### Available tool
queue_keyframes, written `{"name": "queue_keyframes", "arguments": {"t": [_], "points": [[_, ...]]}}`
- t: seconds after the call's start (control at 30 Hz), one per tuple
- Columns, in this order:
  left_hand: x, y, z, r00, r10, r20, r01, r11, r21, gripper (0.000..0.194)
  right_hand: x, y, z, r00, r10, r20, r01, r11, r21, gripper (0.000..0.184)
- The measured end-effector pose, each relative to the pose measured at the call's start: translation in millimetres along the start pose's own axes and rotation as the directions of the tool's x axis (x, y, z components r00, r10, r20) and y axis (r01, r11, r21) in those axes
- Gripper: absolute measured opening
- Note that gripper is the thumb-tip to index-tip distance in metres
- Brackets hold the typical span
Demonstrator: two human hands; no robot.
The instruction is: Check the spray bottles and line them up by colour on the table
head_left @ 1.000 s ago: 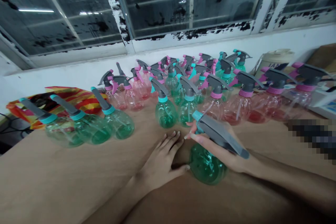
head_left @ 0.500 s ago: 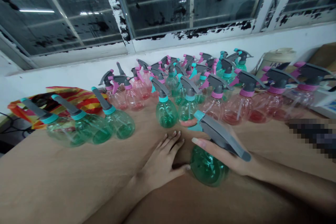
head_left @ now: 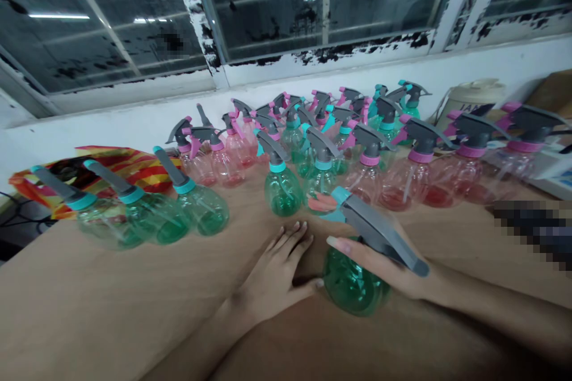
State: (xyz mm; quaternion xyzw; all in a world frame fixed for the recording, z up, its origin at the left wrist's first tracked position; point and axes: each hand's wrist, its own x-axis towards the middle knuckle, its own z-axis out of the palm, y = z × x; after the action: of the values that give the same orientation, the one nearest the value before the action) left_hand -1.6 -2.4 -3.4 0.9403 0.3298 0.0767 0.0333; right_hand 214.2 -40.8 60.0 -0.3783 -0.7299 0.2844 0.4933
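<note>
My right hand (head_left: 379,265) is wrapped round the neck of a green spray bottle (head_left: 353,286), which has a grey head and a turquoise nozzle and trigger. Its fingers reach forward past the trigger, and the thumb lies along the near side. Flat on the table, fingers spread, my left hand (head_left: 279,277) rests to the left of that bottle, the thumb tip close to its body. Just beyond the hands stand two more green bottles, a nearer-left one (head_left: 283,190) and one beside it (head_left: 322,175) partly behind my right fingers.
Three green bottles (head_left: 205,214) stand at the left, before a red-and-yellow plastic bag (head_left: 156,169). A row of pink bottles (head_left: 402,184) runs right, with several mixed ones behind. A beige jug (head_left: 476,98) stands by the wall. A pixelated dark item (head_left: 531,232) lies on the right.
The right-hand fingers have opened forward from the trigger, spreading away from the thumb. The held bottle has shifted very slightly right. My left hand has stayed in place.
</note>
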Motion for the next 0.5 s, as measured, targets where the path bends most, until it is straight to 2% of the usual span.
{"name": "queue_keyframes", "arguments": {"t": [0.3,0.5], "points": [[0.2,1.4,-1.0,1.0,0.001,-0.011,-0.001,1.0,-0.008,0.074,2.7,-5.1,-2.2,1.0,0.006,0.025,-0.008,0.998,0.067,0.042],[1.0,1.7,-1.8,1.0,-0.009,0.015,0.009,1.0,-0.025,0.073,5.9,-0.5,-5.3,0.994,0.027,0.109,-0.041,0.991,0.128,0.035]]}}
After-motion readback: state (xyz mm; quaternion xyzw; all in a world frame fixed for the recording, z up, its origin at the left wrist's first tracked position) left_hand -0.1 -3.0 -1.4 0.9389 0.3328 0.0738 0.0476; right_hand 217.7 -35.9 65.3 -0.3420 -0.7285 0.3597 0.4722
